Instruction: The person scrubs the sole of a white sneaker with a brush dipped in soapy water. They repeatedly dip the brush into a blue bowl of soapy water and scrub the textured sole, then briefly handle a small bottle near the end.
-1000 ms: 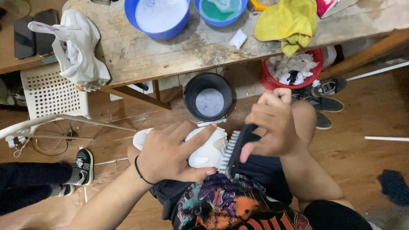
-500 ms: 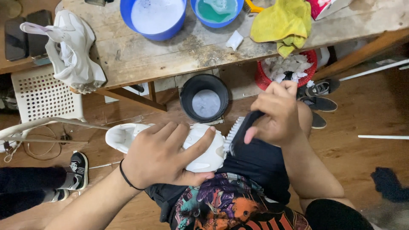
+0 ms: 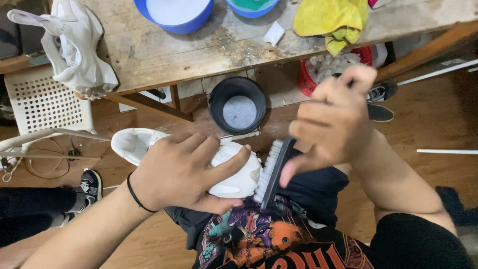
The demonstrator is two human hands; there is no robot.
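Observation:
My left hand (image 3: 181,172) grips a white sneaker (image 3: 142,144) lying sideways over my lap, fingers wrapped across its upper, a black band on the wrist. My right hand (image 3: 331,122) holds a black scrubbing brush (image 3: 273,172) with white bristles, and the bristles press against the toe end of the sneaker. The brush handle is mostly hidden under my right fingers.
A worn wooden table (image 3: 209,50) carries two blue basins (image 3: 174,12), a yellow cloth (image 3: 331,20) and another white shoe (image 3: 74,50). Below stand a black bucket (image 3: 237,104), a red basket (image 3: 318,74), a white plastic stool (image 3: 47,102) and dark sneakers (image 3: 381,102) on the wooden floor.
The sneaker has shifted left in my left hand, its heel now sticking out further. My right hand and the brush have dropped from above the shoe to its toe end.

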